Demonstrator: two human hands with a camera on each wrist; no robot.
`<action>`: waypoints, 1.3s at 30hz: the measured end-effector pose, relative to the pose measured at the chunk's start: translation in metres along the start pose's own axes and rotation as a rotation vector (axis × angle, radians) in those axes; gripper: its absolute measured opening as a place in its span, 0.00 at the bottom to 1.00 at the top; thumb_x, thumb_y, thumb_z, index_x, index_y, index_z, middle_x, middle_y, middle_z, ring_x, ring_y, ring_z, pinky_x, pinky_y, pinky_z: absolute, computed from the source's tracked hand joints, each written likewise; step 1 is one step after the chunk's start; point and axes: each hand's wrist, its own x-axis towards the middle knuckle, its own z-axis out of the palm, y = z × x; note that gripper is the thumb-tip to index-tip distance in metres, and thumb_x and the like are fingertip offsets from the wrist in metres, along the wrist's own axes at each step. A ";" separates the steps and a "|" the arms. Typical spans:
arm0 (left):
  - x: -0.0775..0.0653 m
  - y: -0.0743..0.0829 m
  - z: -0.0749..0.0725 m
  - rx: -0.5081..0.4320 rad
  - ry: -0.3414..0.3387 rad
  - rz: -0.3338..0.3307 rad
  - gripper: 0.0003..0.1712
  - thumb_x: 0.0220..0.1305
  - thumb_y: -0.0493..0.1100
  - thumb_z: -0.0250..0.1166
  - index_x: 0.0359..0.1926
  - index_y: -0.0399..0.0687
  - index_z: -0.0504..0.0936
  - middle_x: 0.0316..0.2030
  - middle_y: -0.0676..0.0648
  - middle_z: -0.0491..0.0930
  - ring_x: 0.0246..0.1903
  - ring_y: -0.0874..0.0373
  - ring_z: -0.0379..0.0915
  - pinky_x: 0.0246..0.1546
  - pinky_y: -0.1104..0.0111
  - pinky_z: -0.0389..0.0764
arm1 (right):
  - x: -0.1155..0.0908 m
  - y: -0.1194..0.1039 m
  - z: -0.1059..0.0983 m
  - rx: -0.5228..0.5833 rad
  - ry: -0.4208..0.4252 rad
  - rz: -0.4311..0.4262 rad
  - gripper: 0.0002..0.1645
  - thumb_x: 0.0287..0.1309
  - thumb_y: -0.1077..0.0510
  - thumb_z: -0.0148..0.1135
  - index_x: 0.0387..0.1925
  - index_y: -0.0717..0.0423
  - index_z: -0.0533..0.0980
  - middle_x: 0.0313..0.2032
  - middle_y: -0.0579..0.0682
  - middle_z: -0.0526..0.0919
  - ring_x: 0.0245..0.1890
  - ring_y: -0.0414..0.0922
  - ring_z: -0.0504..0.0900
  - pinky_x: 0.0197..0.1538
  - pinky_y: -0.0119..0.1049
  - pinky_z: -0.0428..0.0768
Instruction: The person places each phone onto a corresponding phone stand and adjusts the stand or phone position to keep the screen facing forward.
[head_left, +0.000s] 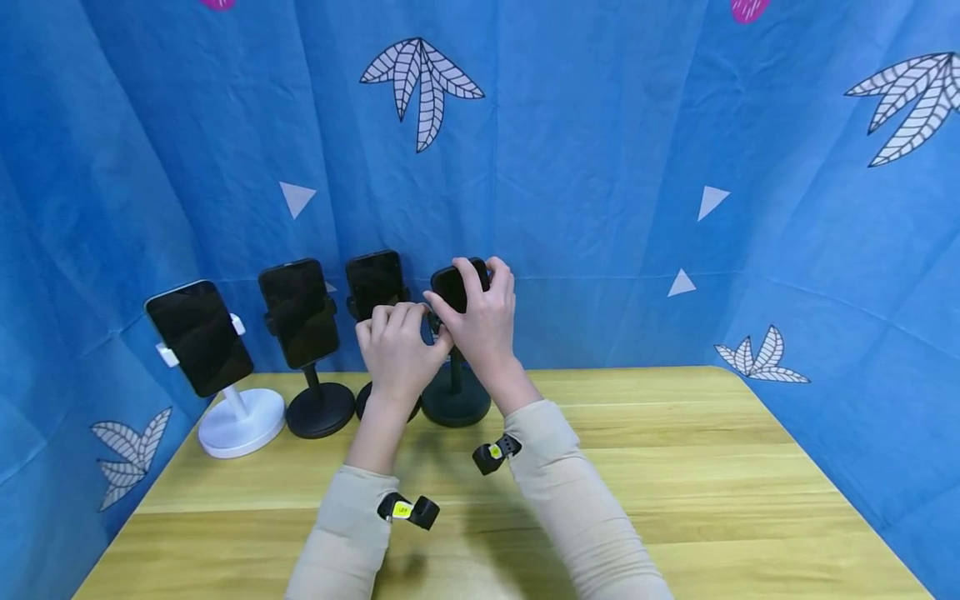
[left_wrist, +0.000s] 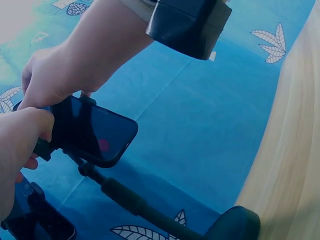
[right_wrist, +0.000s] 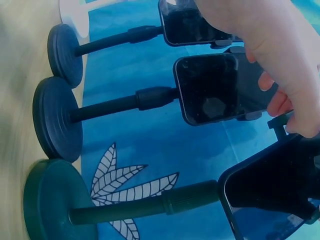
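In the head view, a black phone (head_left: 448, 288) sits in the rightmost phone stand, whose round dark green base (head_left: 456, 402) rests on the table. My left hand (head_left: 401, 346) pinches the side arm of that stand's phone clamp (right_wrist: 281, 125), at the phone's left edge. From the right, my right hand (head_left: 483, 321) grips the same phone, its fingers reaching over the upper part and its thumb toward the left. The left wrist view shows both hands around one end of the phone (left_wrist: 100, 132); the right hand's fingertips are partly hidden there.
To the left stand a white phone stand (head_left: 242, 422) with a phone (head_left: 200, 337), a black stand (head_left: 321, 410) with a phone (head_left: 300, 312), and another black stand partly behind my left hand, its phone (head_left: 375, 279) showing. A blue patterned curtain (head_left: 585, 208) hangs behind the wooden table (head_left: 675, 467).
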 end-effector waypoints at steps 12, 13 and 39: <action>0.003 -0.007 0.000 -0.003 -0.029 0.058 0.20 0.55 0.57 0.67 0.37 0.46 0.85 0.36 0.44 0.87 0.38 0.46 0.76 0.36 0.52 0.72 | -0.001 0.000 0.000 0.023 0.011 -0.006 0.32 0.53 0.40 0.70 0.53 0.54 0.73 0.51 0.66 0.69 0.49 0.59 0.71 0.47 0.51 0.80; 0.004 -0.008 0.000 -0.007 -0.032 0.067 0.20 0.55 0.57 0.66 0.37 0.46 0.85 0.35 0.44 0.87 0.38 0.46 0.76 0.36 0.52 0.72 | -0.001 -0.001 0.000 0.026 0.012 -0.007 0.32 0.53 0.41 0.70 0.53 0.54 0.73 0.51 0.66 0.69 0.49 0.59 0.71 0.47 0.51 0.80; 0.004 -0.019 -0.002 0.022 -0.032 0.158 0.22 0.55 0.58 0.65 0.35 0.43 0.84 0.34 0.43 0.86 0.36 0.46 0.77 0.35 0.53 0.74 | -0.002 -0.007 0.001 -0.001 0.033 -0.052 0.32 0.52 0.40 0.71 0.52 0.54 0.73 0.49 0.65 0.69 0.47 0.56 0.70 0.46 0.48 0.79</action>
